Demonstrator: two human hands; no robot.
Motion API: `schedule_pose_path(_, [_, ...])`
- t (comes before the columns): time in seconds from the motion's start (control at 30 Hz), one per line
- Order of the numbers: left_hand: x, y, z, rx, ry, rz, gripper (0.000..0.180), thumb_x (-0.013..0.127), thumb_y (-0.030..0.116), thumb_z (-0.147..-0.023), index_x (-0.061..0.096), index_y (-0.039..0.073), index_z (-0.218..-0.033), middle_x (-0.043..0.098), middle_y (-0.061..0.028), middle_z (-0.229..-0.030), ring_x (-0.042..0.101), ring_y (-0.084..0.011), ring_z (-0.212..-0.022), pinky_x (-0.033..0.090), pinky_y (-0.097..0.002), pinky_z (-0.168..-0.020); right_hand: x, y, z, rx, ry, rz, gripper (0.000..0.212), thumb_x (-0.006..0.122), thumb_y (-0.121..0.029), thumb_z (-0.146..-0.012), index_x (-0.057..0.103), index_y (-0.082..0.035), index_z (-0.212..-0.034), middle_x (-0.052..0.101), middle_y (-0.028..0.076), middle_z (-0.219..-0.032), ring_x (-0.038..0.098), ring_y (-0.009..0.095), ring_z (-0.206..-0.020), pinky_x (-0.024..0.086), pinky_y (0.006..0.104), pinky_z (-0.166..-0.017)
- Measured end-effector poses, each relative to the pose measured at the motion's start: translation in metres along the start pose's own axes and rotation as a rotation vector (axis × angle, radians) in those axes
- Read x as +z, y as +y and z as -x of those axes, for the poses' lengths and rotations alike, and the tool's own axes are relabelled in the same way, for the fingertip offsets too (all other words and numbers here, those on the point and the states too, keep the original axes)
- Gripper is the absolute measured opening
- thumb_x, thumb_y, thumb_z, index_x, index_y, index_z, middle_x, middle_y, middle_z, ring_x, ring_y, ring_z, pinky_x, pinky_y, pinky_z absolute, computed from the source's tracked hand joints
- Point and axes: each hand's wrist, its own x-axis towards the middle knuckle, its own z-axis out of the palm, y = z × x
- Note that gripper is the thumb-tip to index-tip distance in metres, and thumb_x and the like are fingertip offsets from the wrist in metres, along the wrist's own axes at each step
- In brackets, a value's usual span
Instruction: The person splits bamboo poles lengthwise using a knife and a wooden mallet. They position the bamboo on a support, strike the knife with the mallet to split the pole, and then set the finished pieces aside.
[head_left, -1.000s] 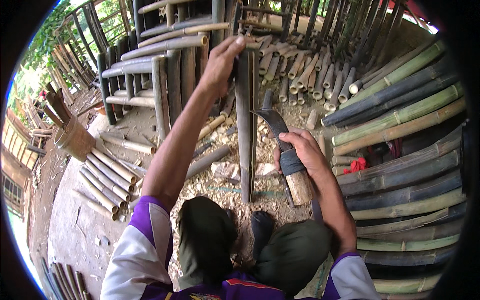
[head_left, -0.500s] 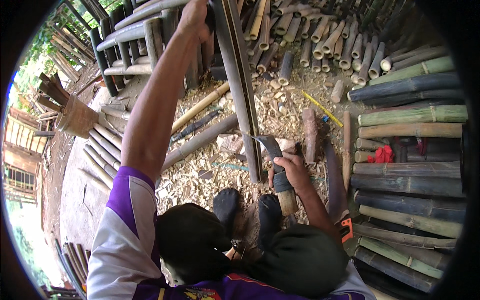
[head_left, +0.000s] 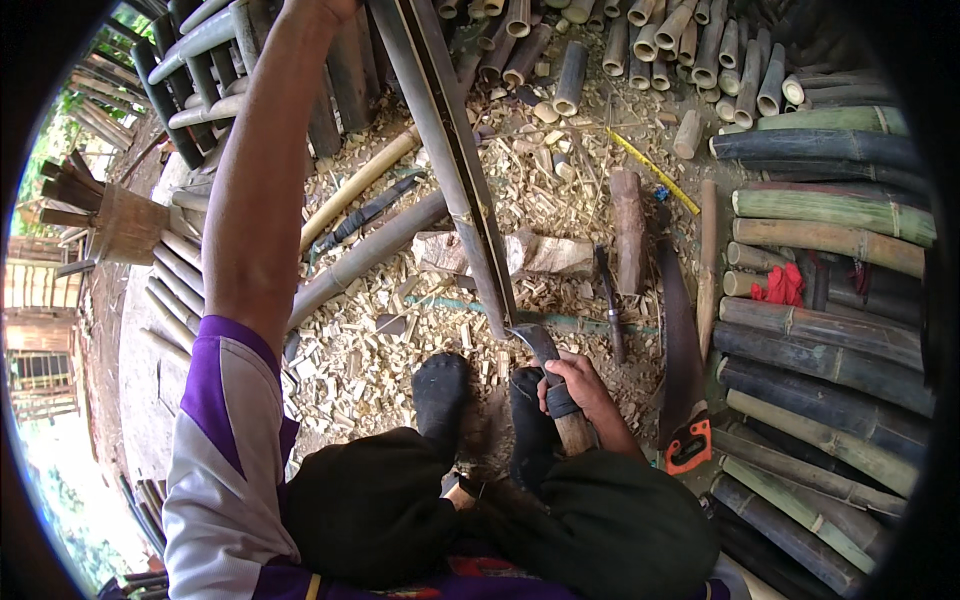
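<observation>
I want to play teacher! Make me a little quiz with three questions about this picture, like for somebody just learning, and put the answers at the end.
1. Pick one: what is the right hand holding?
A) a hammer
B) a knife
C) a brush

2. True or false: the blade end of that tool is near the bottom end of the long split bamboo.

3. Fill in the colour: the cloth among the poles on the right side is ____.

Key:
1. B, a knife
2. True
3. red
</observation>
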Motion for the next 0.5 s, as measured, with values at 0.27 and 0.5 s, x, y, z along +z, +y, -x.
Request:
schedule_pose_path(0.27, [-0.042, 0.020, 0.048, 0.105, -0.303, -0.007, 0.055, 0.062, 0.054, -0.100, 0.065, 0.005, -0.126, 0.073, -0.0063, -0.105, 0.070, -0.0198, -0.093, 0.059, -0.0379, -0.081, 0.000, 0.003, 0.038, 0.022, 0.051, 0.142, 0.031, 0.050, -0.015, -0.104, 0.060, 0.005, -0.124, 0.067, 0.014, -0.072, 0.068, 0.023, -0.060, 0.056, 0.0346, -0.059])
schedule_pose_path(0.5, [-0.017, -0.180, 0.250, -0.324, 0.148, -0.614, 0.082, 0.093, 0.033, -0.075, 0.053, -0.007, -0.133, 0.069, -0.0213, -0.110, 0.071, -0.0281, -0.098, 0.061, -0.0457, -0.093, 0.007, 0.008, -0.001, -0.470, 0.713, 1.093, 0.038, 0.059, -0.015, -0.098, 0.065, 0.000, -0.132, 0.066, 0.022, -0.099, 0.065, 0.039, -0.082, 0.053, 0.0485, -0.072])
